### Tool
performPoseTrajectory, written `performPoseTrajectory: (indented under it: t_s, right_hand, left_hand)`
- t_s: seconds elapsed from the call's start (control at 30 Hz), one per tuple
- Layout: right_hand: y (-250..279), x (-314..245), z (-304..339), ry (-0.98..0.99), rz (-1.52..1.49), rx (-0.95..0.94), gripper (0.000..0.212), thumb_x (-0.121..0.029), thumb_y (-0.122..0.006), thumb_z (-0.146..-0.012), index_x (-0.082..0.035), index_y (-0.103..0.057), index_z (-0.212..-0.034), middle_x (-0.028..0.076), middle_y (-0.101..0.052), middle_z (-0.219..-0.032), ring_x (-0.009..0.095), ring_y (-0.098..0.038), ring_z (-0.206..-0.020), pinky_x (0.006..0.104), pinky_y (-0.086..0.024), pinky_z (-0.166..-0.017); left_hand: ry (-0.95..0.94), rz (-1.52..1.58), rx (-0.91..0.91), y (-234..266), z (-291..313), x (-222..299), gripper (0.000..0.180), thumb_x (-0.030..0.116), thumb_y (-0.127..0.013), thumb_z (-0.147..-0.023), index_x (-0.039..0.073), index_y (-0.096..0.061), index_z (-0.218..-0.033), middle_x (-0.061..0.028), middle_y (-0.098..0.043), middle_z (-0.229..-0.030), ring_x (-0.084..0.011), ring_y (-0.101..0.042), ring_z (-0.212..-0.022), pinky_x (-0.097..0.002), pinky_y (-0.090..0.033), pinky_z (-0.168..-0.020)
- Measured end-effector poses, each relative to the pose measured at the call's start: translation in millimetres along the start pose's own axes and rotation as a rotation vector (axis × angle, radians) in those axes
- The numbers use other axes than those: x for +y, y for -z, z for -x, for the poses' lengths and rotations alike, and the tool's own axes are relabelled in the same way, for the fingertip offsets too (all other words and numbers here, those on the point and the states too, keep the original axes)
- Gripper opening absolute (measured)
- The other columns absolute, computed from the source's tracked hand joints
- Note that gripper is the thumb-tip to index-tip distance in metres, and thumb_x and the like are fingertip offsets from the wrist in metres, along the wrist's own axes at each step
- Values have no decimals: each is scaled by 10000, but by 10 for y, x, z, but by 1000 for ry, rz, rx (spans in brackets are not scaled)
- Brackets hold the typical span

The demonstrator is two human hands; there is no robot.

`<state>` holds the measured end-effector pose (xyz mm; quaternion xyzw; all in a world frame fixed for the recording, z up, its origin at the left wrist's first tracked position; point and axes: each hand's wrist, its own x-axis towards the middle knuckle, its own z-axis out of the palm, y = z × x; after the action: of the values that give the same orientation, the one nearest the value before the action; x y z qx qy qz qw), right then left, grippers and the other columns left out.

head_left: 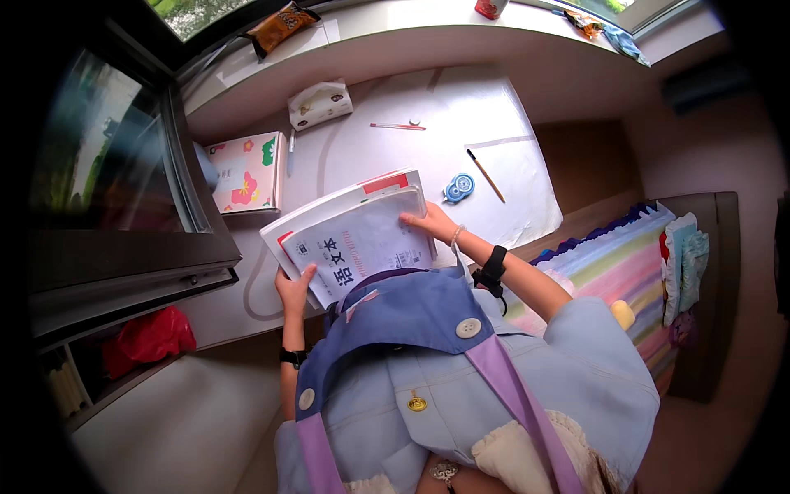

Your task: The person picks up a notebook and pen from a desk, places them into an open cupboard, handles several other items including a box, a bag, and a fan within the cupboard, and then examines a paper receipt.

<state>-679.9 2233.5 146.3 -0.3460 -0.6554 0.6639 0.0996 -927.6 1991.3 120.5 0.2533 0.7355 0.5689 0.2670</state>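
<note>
A stack of notebooks (368,228) with pale covers is held between my two hands, tilted above the white desk. My left hand (295,290) grips its near left corner, thumb on top. At the right edge, my right hand (429,222) has its thumb pressed on the top cover and its other fingers underneath, out of sight. Red patches show on books lower in the stack. Beyond my right hand lie a blue correction tape dispenser (458,188) and a dark-capped brown pen (486,175). Farther off is a red pen (398,127).
A flowered box (247,173) and a tissue pack (320,104) stand at the desk's far left. An open window pane (115,156) juts in at left. Snack packets (281,29) lie on the windowsill. A bed with a striped cover (609,280) is at right.
</note>
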Motion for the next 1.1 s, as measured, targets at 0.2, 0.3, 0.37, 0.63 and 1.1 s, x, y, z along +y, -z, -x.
performPoseTrajectory:
  t_s: [0.2,0.3,0.37,0.63,1.1]
  right_hand:
    - [268,31,-233,-228,871,-189,437,-449,-542,-792,-38,-633,-909,189,-634,-833,298,-613,-797,354,-486,-690]
    - [614,-366,-90,-119,1013,629,170,-230,-550,-795,-66,-579,-760,115,-600,-691,292,-586,-707,395,-467,-599]
    - [940,-303,-95,-61,1088,766,176,-175,-611,-765,-62,-532,-875,99,-547,-851,267,-535,-845,392,-460,-660]
    - [1608,591,-420,-147,1163,583,165,-125,-552,-791,-22,-479,-897,152,-517,-895,317,-522,-872,403,-458,-717]
    - [402,-92,-2173,402,1313,204,93,-76,-467,-799,-22,-477,-875,127,-512,-849,261,-565,-784,373,-492,-669]
  left_hand:
    - [332,29,-82,-58,-305,-249,349,159,-719,-727,-50,-560,-958,-120,-626,-898,-157,-599,-779,-279,-480,-680]
    - [322,-250,-134,39,-268,-275,396,237,-714,-725,-50,-561,-950,-161,-631,-878,-229,-618,-778,-320,-485,-691]
    - [320,-513,-297,214,-310,-393,505,330,-673,-733,-56,-518,-1020,-215,-587,-987,-326,-591,-896,-378,-462,-765]
    - [-53,-712,-196,-490,-1103,1222,433,222,-585,-790,-6,-425,-1121,-201,-417,-1147,-349,-433,-1088,-398,-401,-854]
    - [-197,-1343,234,-1077,-2371,11,230,114,-512,-807,20,-458,-1010,-96,-510,-913,-266,-548,-888,-355,-464,-736]
